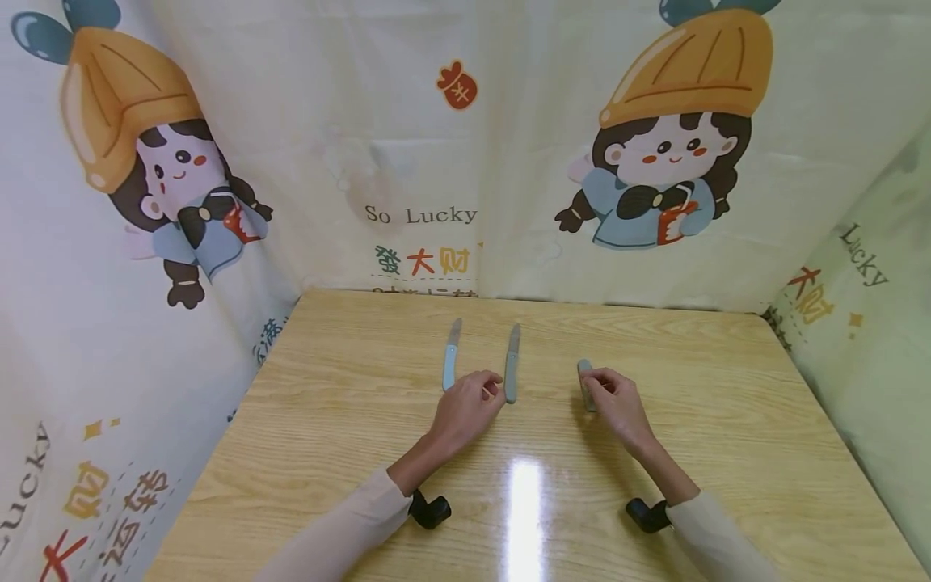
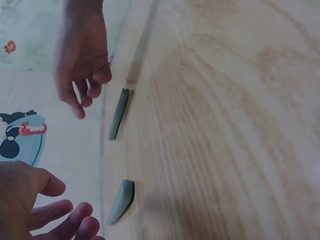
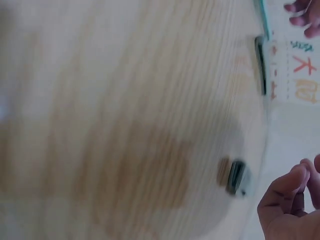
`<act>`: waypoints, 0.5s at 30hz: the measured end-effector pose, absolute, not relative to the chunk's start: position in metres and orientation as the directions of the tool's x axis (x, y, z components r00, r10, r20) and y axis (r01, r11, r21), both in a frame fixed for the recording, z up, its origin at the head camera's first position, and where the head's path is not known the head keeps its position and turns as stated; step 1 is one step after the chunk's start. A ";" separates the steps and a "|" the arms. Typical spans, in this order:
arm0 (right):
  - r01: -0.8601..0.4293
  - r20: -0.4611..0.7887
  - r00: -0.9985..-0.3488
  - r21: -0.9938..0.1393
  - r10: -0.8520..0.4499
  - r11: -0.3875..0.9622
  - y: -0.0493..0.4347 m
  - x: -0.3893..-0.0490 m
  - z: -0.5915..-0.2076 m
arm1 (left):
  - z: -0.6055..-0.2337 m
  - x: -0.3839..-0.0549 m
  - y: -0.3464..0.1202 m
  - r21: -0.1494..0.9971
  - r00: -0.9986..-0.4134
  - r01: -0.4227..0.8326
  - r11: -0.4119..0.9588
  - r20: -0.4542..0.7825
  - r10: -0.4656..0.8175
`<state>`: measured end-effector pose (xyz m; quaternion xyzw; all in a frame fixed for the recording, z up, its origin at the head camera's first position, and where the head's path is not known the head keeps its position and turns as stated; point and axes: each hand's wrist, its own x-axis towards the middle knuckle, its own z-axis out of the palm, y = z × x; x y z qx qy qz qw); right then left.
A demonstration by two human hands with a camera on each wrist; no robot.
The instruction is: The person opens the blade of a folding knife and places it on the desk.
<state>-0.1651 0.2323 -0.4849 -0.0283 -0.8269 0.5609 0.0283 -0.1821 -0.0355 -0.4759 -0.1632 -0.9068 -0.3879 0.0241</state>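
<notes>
Two knives with their blades out lie side by side on the wooden table, a light-blue-handled knife (image 1: 450, 364) and a grey-green-handled knife (image 1: 511, 376). My left hand (image 1: 471, 408) hovers near their handle ends, fingers loosely bent and holding nothing. A third grey-green knife (image 1: 586, 386), no blade visible, lies to the right. Beside and over it is my right hand (image 1: 618, 408), covering part of it in the head view. In the left wrist view this right hand (image 2: 82, 60) appears apart from the knife (image 2: 119, 114), with loosely curled fingers. The right wrist view also shows a gap between hand (image 3: 290, 207) and knife (image 3: 239, 178).
The wood-grained table (image 1: 349, 469) ends at the back against a printed cloth curtain (image 1: 524, 250), with more cloth along both sides. A bright light reflection (image 1: 525, 517) lies on the tabletop between the forearms. Black wrist cameras (image 1: 431, 511) sit at the sleeve cuffs.
</notes>
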 end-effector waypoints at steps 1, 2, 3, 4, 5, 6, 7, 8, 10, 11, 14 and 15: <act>0.005 0.025 -0.997 -0.919 0.070 0.394 0.234 -0.167 -0.485 | -0.476 -0.180 -0.036 0.692 -0.943 0.322 0.647 0.174 0.284; -0.011 0.039 -0.998 -0.906 0.058 0.422 0.236 -0.170 -0.485 | -0.476 -0.179 -0.037 0.687 -0.940 0.330 0.647 0.178 0.290; -0.024 0.049 -0.998 -0.896 0.046 0.444 0.238 -0.172 -0.486 | -0.476 -0.178 -0.038 0.684 -0.939 0.334 0.649 0.179 0.295; -0.040 0.061 -0.998 -0.883 0.030 0.467 0.240 -0.175 -0.486 | -0.477 -0.176 -0.038 0.684 -0.937 0.337 0.648 0.179 0.299; -0.053 0.069 -0.997 -0.871 0.016 0.489 0.241 -0.178 -0.487 | -0.478 -0.175 -0.039 0.681 -0.935 0.343 0.647 0.182 0.303; -0.066 0.078 -0.997 -0.856 0.002 0.512 0.242 -0.180 -0.487 | -0.479 -0.174 -0.039 0.680 -0.935 0.343 0.648 0.180 0.306; -0.077 0.085 -0.996 -0.844 -0.008 0.531 0.243 -0.183 -0.488 | -0.479 -0.173 -0.039 0.680 -0.935 0.343 0.648 0.177 0.309; -0.088 0.093 -0.996 -0.832 -0.019 0.548 0.244 -0.186 -0.489 | -0.479 -0.172 -0.039 0.680 -0.934 0.344 0.647 0.175 0.313; -0.103 0.099 -0.994 -0.816 -0.038 0.569 0.246 -0.191 -0.490 | -0.480 -0.171 -0.039 0.688 -0.932 0.346 0.639 0.173 0.318; -0.105 0.099 -0.994 -0.810 -0.042 0.577 0.246 -0.193 -0.491 | -0.480 -0.170 -0.039 0.690 -0.931 0.347 0.635 0.173 0.321; -0.097 0.086 -0.995 -0.784 -0.048 0.614 0.247 -0.198 -0.492 | -0.480 -0.167 -0.039 0.700 -0.928 0.350 0.622 0.171 0.330; -0.089 0.075 -0.996 -0.773 -0.048 0.628 0.248 -0.200 -0.493 | -0.480 -0.167 -0.038 0.702 -0.928 0.352 0.620 0.171 0.332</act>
